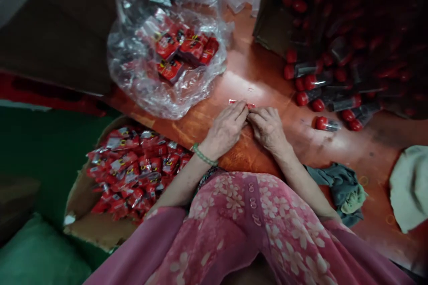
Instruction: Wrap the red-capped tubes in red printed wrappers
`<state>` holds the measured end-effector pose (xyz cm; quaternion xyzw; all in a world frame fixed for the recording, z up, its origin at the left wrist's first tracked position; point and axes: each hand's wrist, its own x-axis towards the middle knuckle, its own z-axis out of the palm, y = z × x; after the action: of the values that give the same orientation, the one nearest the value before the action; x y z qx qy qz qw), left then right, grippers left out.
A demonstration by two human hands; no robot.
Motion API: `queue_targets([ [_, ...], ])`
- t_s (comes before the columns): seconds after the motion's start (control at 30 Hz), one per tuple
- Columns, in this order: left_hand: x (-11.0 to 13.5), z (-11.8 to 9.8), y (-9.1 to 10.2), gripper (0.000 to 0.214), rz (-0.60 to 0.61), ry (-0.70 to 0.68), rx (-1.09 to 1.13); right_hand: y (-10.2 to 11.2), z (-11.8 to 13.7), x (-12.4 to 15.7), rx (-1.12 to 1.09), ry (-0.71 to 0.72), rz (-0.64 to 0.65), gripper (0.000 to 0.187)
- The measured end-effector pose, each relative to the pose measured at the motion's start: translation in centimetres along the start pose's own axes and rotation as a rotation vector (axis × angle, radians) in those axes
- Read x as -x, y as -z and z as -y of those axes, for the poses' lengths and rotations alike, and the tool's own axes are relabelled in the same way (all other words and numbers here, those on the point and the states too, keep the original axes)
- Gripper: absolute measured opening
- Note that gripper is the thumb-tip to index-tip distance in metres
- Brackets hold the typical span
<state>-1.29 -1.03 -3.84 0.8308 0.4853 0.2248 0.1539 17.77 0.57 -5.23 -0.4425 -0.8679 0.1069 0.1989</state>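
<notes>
Both my hands rest together on the reddish-brown table [254, 75]. My left hand [227, 128], with a green bead bracelet on its wrist, and my right hand [267, 128] pinch a small red packet [239, 103] between their fingertips. Most of the packet is hidden under my fingers. A clear plastic bag [140, 75] with a few red packets [185, 51] lies beyond my left hand. A cardboard box [96, 227] full of several red packets [133, 169] sits at my lower left.
Several small tubes with red caps [326, 123] lie on the table to the right, spilling from a dark box [274, 26]. A grey-green cloth [344, 191] and a pale cloth [409, 187] lie at the right near my arm.
</notes>
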Motion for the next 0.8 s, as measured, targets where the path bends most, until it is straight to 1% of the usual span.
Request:
queue_targets([
  [0.07, -0.2, 0.6, -0.5, 0.041, 0.023, -0.045, -0.012, 0.0, 0.4, 0.0, -0.023, -0.022, 0.032, 0.030],
  [0.17, -0.2, 1.3, -0.7, 0.039, -0.053, -0.145, -0.051, 0.5, 1.1, 0.0, -0.048, -0.064, 0.079, 0.027],
  [0.23, -0.3, 1.5, -0.7, 0.033, -0.111, -0.179, -0.080, 1.8, 1.5, 0.2, -0.053, -0.075, 0.114, 0.024],
  [0.27, -0.3, 1.5, -0.7, 0.030, -0.131, -0.184, -0.096, 2.8, 1.5, 0.5, -0.055, -0.077, 0.126, 0.022],
  [0.33, -0.5, 1.4, -0.6, 0.025, -0.159, -0.183, -0.121, 5.5, 1.0, 1.5, -0.078, -0.081, 0.133, 0.019],
  [0.37, -0.6, 1.4, -0.6, 0.023, -0.169, -0.181, -0.123, 7.1, 0.3, 2.2, -0.074, -0.127, 0.108, 0.019],
  [0.43, -0.8, 1.3, -0.6, 0.020, -0.176, -0.174, -0.094, 10.1, -1.6, 4.0, -0.037, -0.217, 0.045, 0.021],
  [0.47, -0.9, 1.3, -0.5, 0.020, -0.174, -0.171, -0.070, 11.5, -2.9, 5.1, 0.018, -0.258, 0.049, 0.022],
  [0.53, -1.1, 1.2, -0.2, 0.022, -0.149, -0.162, -0.025, 13.4, -5.7, 7.0, 0.173, -0.346, 0.123, 0.031],
  [0.6, -1.2, 1.1, 0.2, 0.028, -0.097, -0.143, 0.013, 14.2, -8.2, 8.6, 0.258, -0.402, 0.209, 0.038],
  [0.67, -1.3, 1.0, 0.6, 0.032, -0.045, -0.119, 0.050, 14.0, -10.0, 9.6, 0.265, -0.428, 0.249, 0.039],
  [0.73, -1.4, 0.9, 0.9, 0.032, -0.028, -0.100, 0.083, 13.3, -10.9, 9.9, 0.234, -0.438, 0.225, 0.037],
  [0.8, -1.4, 1.0, 0.9, 0.029, -0.039, -0.076, 0.107, 12.7, -10.9, 9.9, 0.210, -0.438, 0.177, 0.035],
])
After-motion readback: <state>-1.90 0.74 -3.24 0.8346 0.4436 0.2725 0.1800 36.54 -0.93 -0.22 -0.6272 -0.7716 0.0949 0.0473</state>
